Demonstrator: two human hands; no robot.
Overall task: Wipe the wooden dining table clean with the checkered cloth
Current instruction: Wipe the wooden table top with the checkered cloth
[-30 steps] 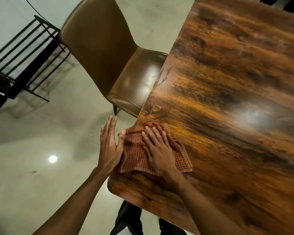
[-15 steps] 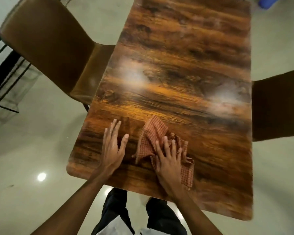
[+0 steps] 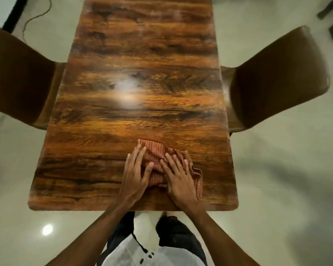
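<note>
Head view

Checkered cloth (image 3: 158,160): bunched, on the near end of the counter (image 3: 142,73), a little right of the centre line, close to the near edge but not over it; long axis slanting from far left to near right

Left hand (image 3: 135,175): flat, fingers straight, gripping nothing; presses the cloth's left margin, thumb laid on the fabric, palm mostly on bare wood

Right hand (image 3: 178,179): likewise flat and ungripping, spread over the cloth's near right half, fabric showing beyond the fingertips and past the outer edge

Counter's long axis: straight away from the body, with nearly all bare surface ahead of the fingertips and a strip off to the left

Judged next: a forward push along that axis, right hand better seated to drive, left to steady

Brown chair (image 3: 17,73) tucked at the left long side; second chair (image 3: 277,79) opposite
</note>
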